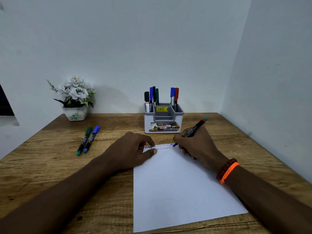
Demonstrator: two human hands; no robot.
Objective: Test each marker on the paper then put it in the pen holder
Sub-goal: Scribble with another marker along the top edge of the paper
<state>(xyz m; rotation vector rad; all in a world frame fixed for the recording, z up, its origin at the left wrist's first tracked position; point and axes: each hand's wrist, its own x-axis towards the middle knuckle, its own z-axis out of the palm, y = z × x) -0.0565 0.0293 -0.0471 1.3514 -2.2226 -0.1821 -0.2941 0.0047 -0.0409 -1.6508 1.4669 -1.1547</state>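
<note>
Pale bare walls meet in a corner behind a wooden table. We note a white paper lying on it, long side running away from us.

Right hand: fingers curled round a black marker, uncapped, tip down on the paper's far edge, tail end tilted up and to the right. The tail shows a red band and a teal end. Blue strokes sit right at the tip. Two bracelets, dark red and orange, on that wrist.

Left hand: resting on the paper's far left corner, fingers bent, a small red thing just showing between them; we take it for a cap but cannot tell for sure. Beside these fingers, toward the right hand, run scribbles: black coils, then red and blue zigzags.

Beyond both hands, just past the paper, stands the holder, grey and white, with a yellow price sticker. Its left pocket has four markers upright, its right pocket two.

Well left of the left hand lie a green marker and a blue marker, side by side, capped ends pointing away from us.

Farther left and back, against the wall, a pot of white flowers.
</note>
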